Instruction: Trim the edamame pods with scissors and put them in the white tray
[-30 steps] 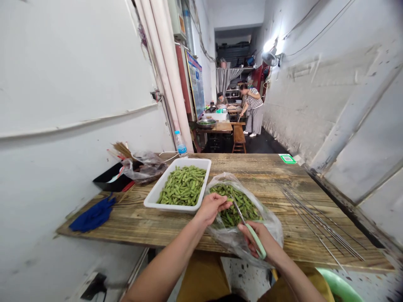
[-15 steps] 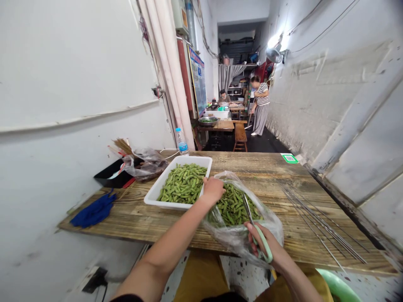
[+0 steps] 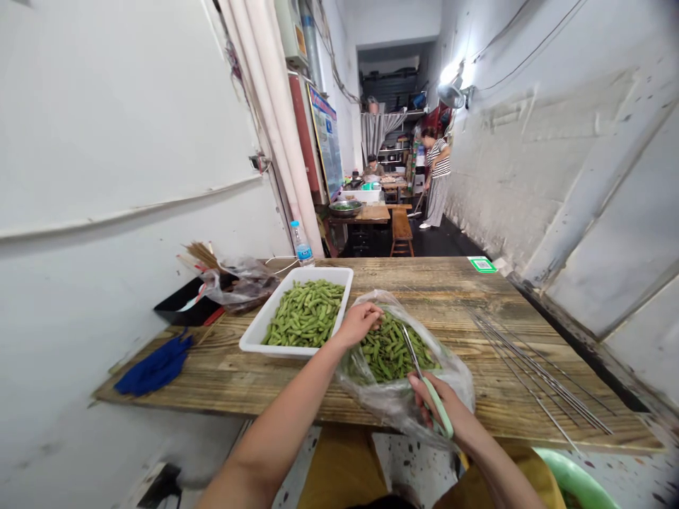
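My right hand [image 3: 436, 403] grips the light green handles of a pair of scissors [image 3: 411, 351], its blades over the pods and pointing away from me. My left hand [image 3: 361, 322] hovers at the left rim of a clear plastic bag [image 3: 450, 375], fingers curled together. Whether a pod sits in those fingers is hidden. Green soybean pods [image 3: 392, 353] fill the opened bag. Left of it, a white plastic tray [image 3: 253, 335] holds more green pods [image 3: 305, 311].
Metal skewers [image 3: 535, 367] lie on the wooden table [image 3: 424, 279] at right. At left are a blue cloth [image 3: 153, 364], a black box [image 3: 183, 300] and a plastic bag [image 3: 247, 279]. A water bottle [image 3: 302, 246] stands behind the tray. Two people are farther back.
My left hand has shifted from the tray's edge toward the bag, its wrist lifting slightly. The scissors stay in my right hand, tilted a little differently. The whole view has shifted slightly.
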A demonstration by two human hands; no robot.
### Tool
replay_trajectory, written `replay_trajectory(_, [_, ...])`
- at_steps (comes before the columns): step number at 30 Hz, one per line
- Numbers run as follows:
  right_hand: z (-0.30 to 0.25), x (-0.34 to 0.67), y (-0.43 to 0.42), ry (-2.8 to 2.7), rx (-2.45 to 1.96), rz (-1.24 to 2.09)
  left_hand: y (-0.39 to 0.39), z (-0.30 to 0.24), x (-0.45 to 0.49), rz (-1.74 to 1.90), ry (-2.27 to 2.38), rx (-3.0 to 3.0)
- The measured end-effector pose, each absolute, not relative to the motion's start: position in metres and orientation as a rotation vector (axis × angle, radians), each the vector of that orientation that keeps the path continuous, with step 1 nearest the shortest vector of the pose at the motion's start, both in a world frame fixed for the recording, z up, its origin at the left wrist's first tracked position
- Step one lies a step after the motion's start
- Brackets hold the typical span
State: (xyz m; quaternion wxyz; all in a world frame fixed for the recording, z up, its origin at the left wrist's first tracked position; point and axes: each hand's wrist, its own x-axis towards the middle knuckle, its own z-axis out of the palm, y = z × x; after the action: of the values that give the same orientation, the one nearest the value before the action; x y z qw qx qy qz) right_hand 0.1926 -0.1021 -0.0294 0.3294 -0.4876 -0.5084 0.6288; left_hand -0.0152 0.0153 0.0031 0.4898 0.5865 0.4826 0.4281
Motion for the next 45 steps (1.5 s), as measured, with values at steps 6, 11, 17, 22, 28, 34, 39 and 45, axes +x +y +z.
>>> replay_trajectory(6, [-0.029, 0.188, -0.094, -1.438, -1.301, 1.613, -0.009, 0.008, -0.006, 1.019, 1.041, 1.125])
replay_trajectory(11, [-0.017, 0.191, -0.09, -1.584, -1.336, 1.474, -0.017, 0.006, -0.001, 0.986, 1.037, 1.083])
replay_trajectory(17, [-0.01, 0.188, -0.09, -1.623, -1.313, 1.482, -0.023, 0.003, 0.005, 0.996, 1.081, 1.015])
replay_trajectory(22, [-0.008, 0.182, -0.09, -1.586, -1.279, 1.573, -0.027, 0.005, 0.003, 0.951, 1.096, 1.07])
replay_trajectory(28, [-0.022, 0.18, -0.09, -1.541, -1.328, 1.677, -0.026, 0.005, -0.012, 0.763, 1.234, 1.329])
replay_trajectory(34, [-0.024, 0.18, -0.093, -1.38, -1.246, 1.753, -0.023, 0.007, -0.017, 0.9, 1.205, 1.053])
replay_trajectory(39, [-0.017, 0.179, -0.097, -1.316, -1.177, 1.781, -0.026, 0.009, -0.007, 1.075, 1.058, 0.755])
replay_trajectory(45, [-0.016, 0.174, -0.097, -1.314, -1.175, 1.783, -0.032, 0.006, 0.004, 1.137, 0.98, 0.707])
